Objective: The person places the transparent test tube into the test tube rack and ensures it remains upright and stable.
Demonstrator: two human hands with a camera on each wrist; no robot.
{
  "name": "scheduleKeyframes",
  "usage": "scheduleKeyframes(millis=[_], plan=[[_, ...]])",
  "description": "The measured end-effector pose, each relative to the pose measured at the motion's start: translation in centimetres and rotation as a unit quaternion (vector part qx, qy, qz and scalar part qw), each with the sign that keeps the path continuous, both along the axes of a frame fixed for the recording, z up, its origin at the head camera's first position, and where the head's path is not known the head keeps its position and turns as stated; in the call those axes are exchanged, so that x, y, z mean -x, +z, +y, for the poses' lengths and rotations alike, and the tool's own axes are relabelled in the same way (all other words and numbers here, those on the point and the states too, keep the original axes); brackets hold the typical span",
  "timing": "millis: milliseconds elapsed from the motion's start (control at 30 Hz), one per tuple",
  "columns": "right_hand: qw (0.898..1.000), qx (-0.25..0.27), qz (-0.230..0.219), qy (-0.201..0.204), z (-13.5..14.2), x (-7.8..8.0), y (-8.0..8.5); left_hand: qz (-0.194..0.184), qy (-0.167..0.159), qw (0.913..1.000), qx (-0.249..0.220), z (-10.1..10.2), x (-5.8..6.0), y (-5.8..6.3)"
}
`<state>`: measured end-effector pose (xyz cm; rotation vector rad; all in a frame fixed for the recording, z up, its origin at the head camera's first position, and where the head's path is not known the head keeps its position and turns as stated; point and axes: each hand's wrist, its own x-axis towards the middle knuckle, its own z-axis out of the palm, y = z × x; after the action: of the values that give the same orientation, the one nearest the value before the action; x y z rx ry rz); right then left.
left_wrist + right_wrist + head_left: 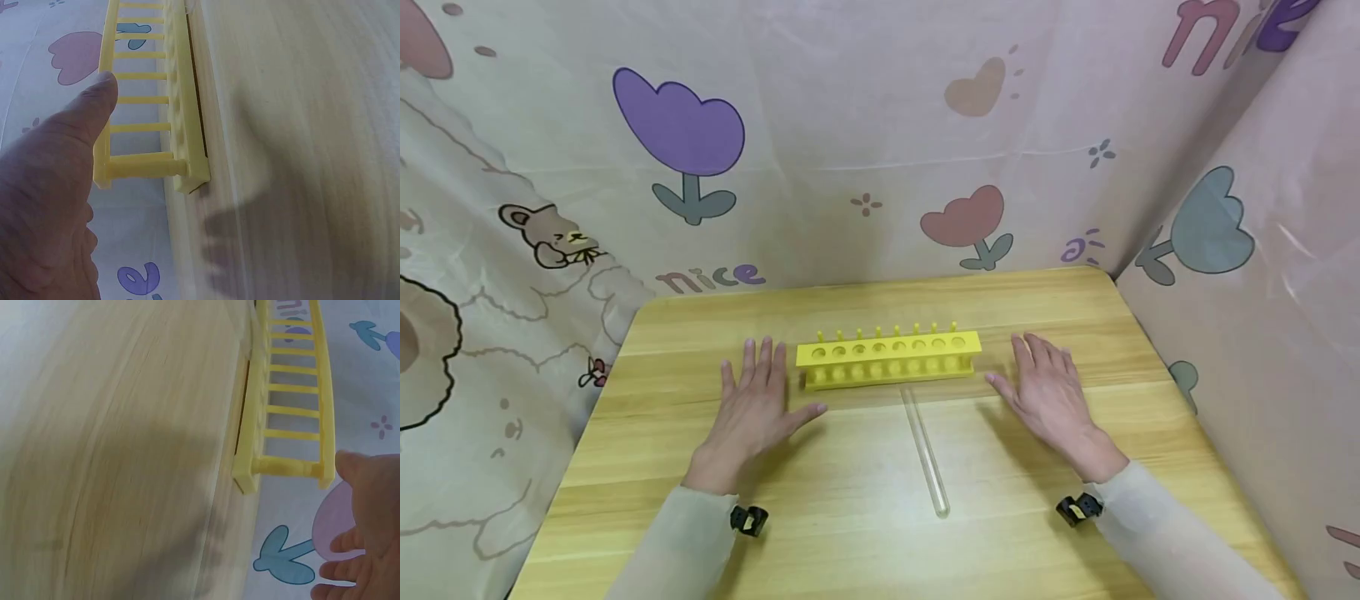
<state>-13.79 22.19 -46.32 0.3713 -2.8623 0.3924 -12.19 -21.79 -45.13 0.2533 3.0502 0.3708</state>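
A yellow test tube rack (889,355) stands on the table, its top plate pierced by a row of holes, with a row of short pegs along the back. In front of it lies a clear glass test tube (927,454), its rounded end toward the person. My left hand (751,417) is spread beside the rack's left end, fingers straight and holding nothing. On the other side, my right hand (1051,396) is held with fingers extended near the rack's right end, also holding nothing. Both wrist views show the rack (190,112) (253,419) close to the thumbs.
The wood-grain table (850,550) has its back edge against a patterned curtain (820,108). More curtain hangs along the left and right sides. Each wrist carries a small black camera (749,521) on a band over a pale sleeve (677,542).
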Motion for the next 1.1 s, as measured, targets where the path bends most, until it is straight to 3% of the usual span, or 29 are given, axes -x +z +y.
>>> scheduleKeyframes(millis=[167,400,667,1100], plan=[[1.0,0.008,-0.003,0.006,-0.6,-0.3,0.0,0.005,-0.01,0.9999,-0.002,0.6,0.8,0.3],[1.0,-0.003,-0.027,0.009,-1.8,-0.8,-0.1,-0.015,-0.019,0.9997,-0.002,1.5,1.7,0.4],[0.999,0.0,-0.046,0.018,-4.1,-1.4,-0.5,-0.024,-0.025,0.9993,0.013,2.2,2.2,0.2],[0.996,0.002,-0.068,0.05,-7.4,-2.0,-1.2,-0.03,-0.024,0.9993,0.001,2.5,2.7,-0.2]])
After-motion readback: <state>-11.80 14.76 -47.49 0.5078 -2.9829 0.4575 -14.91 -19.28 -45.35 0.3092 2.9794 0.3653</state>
